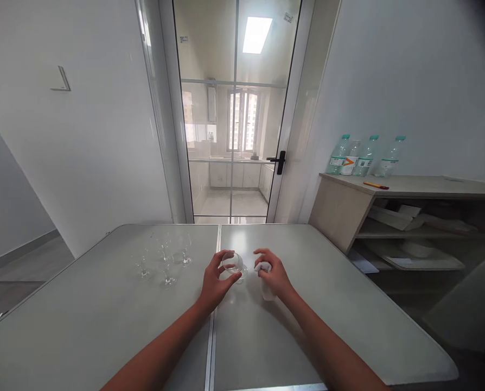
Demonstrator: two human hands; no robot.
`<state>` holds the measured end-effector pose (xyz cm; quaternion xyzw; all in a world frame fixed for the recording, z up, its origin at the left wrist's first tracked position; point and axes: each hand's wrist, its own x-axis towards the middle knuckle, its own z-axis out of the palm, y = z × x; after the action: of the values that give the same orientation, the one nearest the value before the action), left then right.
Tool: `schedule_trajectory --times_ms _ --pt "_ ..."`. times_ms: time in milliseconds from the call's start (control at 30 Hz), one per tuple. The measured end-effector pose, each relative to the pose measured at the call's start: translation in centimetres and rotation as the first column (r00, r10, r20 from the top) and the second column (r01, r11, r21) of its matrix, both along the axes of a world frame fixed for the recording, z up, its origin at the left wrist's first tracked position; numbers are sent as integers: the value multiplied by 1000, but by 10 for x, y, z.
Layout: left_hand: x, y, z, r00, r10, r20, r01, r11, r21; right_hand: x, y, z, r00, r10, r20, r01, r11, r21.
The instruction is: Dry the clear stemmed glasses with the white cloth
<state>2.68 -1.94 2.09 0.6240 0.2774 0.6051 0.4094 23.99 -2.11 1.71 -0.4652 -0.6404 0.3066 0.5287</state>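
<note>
My left hand (218, 277) is closed around the bowl of a clear wine glass (231, 263), thumb on the near side and fingers on the far side. The glass is tilted, with its foot toward the right, low over the table. In my right hand (274, 271) is a bunched white cloth (263, 266), and part of it hangs below the palm. The cloth is a short way right of the glass, not touching it. Several more stemmed glasses (168, 279) stand upright in a group on the left of the table.
The grey table (104, 331) has a metal seam down its middle. A shelf unit (344, 206) stands at the right, with several plastic bottles (364, 157) and a yellow-red pen-like object (375, 185) on top. Behind the table is a glass door (210, 125) with a black handle.
</note>
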Motion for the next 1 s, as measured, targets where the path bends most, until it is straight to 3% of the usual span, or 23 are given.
schedule_trajectory --times_ms 100,200,367,467,533,600,700,833,1000 --pt "0 0 -4 999 -17 -31 17 1000 0 -9 -7 1 964 142 227 -136 990 -42" --pt "0 1 -10 992 -77 -103 78 997 8 -17 -11 -3 907 178 380 -168 984 -61" --pt "4 3 -16 964 -215 -155 219 976 6 -18 -4 -18 862 45 504 -58 998 10" --pt "4 6 -17 963 -192 -190 199 980 21 -14 2 -25 856 -44 515 24 999 46" --pt "2 12 -20 975 -73 -212 79 997 18 -9 7 -26 869 -119 480 125 992 20" --pt "-3 19 -24 959 148 -241 -150 989 10 -1 12 -26 864 -220 454 261 965 -28" --pt "-12 30 -27 796 477 -373 -459 877 143 14 20 -26 807 -348 477 432 899 -75" --pt "-23 37 -18 574 665 -478 -507 747 431 34 26 -27 738 -420 528 553 825 -116" --pt "-32 41 -3 446 771 -454 -500 635 588 46 31 -32 695 -435 573 612 776 -153"
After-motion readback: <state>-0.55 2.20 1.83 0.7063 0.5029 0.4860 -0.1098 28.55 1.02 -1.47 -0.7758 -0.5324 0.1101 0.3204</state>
